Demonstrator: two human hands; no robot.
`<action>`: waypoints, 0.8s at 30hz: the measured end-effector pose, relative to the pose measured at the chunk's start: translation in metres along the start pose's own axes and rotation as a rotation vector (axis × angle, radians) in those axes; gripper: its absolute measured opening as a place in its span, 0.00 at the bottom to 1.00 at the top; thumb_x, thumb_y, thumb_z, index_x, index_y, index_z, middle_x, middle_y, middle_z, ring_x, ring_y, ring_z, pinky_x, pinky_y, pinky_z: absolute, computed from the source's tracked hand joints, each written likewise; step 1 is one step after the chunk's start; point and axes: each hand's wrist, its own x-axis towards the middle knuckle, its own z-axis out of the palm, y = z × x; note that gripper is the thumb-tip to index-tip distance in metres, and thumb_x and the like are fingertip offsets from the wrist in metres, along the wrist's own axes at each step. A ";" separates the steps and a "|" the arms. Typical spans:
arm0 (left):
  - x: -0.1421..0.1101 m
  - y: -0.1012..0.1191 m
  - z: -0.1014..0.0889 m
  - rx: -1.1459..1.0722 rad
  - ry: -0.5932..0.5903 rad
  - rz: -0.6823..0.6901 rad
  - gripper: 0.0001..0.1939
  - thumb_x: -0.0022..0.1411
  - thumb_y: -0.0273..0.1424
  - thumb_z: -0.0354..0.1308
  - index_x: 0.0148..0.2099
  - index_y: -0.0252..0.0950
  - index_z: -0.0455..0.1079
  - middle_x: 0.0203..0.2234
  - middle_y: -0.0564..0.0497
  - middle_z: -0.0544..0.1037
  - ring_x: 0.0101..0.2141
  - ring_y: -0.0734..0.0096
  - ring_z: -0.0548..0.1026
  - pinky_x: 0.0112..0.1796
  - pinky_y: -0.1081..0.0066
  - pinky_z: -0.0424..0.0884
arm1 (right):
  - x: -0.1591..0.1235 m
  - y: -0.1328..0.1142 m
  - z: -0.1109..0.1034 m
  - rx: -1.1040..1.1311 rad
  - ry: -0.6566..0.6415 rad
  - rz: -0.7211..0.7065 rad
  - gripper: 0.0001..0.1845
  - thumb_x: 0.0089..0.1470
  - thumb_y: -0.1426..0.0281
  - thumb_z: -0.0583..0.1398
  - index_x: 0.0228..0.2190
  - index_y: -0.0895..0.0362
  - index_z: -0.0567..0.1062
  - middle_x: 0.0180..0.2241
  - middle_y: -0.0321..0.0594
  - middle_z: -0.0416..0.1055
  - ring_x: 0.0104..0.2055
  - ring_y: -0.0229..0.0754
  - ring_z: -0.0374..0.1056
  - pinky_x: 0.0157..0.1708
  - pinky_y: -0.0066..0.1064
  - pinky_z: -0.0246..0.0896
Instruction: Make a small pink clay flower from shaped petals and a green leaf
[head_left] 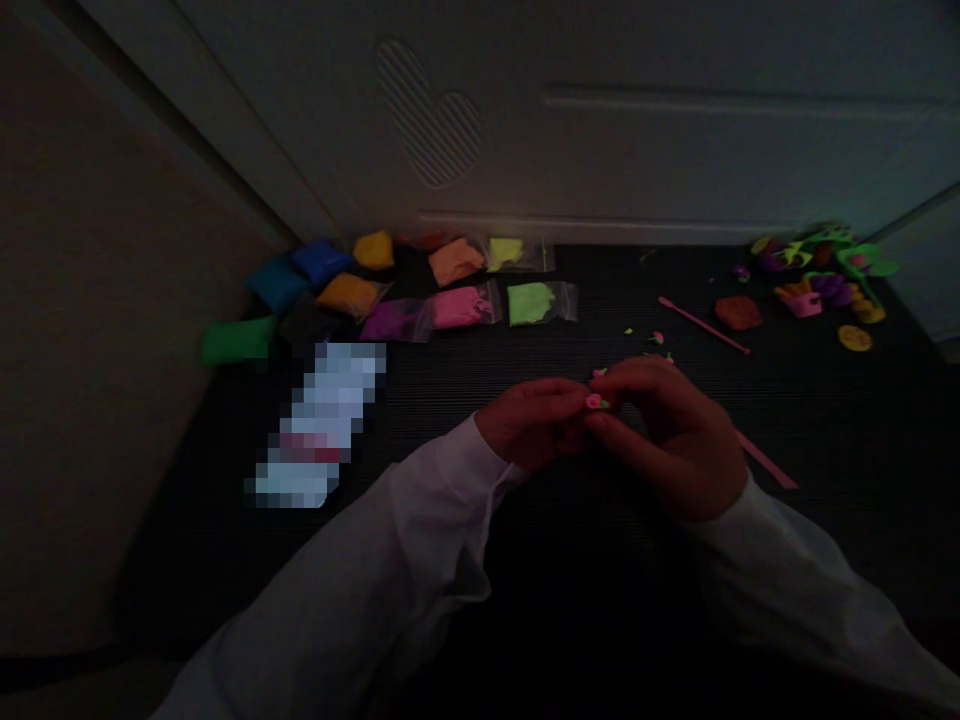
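A tiny pink clay rose [595,401] with a green leaf sits where my two hands meet. My left hand [531,418] is closed, its thumb and fingertips pinching the rose from the left. From the other side my right hand [671,435] curls in, thumb and forefinger closed at the rose and its leaf. Just behind the fingertips is another small pink-and-green clay flower [599,373] on the table. Farther back lies a similar clay flower [658,338]. A pink modelling tool [769,462] is partly hidden by my right hand.
Bags of coloured clay, among them a pink one [461,307] and a light green one [531,304], line the table's back left. A lit phone [322,425] lies left. Toward the right are a thin pink stick [703,325], a reddish clay lump [738,312] and several finished clay pieces [832,290].
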 end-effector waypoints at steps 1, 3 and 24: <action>0.000 0.000 0.000 -0.003 0.008 0.000 0.09 0.41 0.30 0.63 0.26 0.32 0.68 0.24 0.52 0.68 0.23 0.82 0.62 0.25 0.77 0.58 | 0.000 0.000 0.000 -0.009 0.000 -0.010 0.12 0.42 0.72 0.60 0.33 0.52 0.69 0.31 0.37 0.65 0.34 0.39 0.62 0.36 0.35 0.59; 0.000 -0.001 -0.001 -0.009 0.022 -0.004 0.09 0.40 0.29 0.63 0.27 0.32 0.68 0.24 0.53 0.68 0.23 0.81 0.63 0.26 0.76 0.58 | 0.000 0.000 -0.001 -0.028 -0.002 -0.021 0.11 0.42 0.72 0.60 0.32 0.52 0.69 0.31 0.37 0.65 0.35 0.39 0.62 0.37 0.35 0.58; 0.005 0.008 -0.012 -0.081 -0.013 0.011 0.11 0.47 0.32 0.55 0.32 0.30 0.70 0.21 0.52 0.66 0.22 0.80 0.62 0.23 0.76 0.56 | 0.009 0.076 -0.098 -0.784 0.094 0.105 0.08 0.43 0.65 0.58 0.28 0.54 0.71 0.33 0.40 0.68 0.38 0.43 0.64 0.40 0.37 0.59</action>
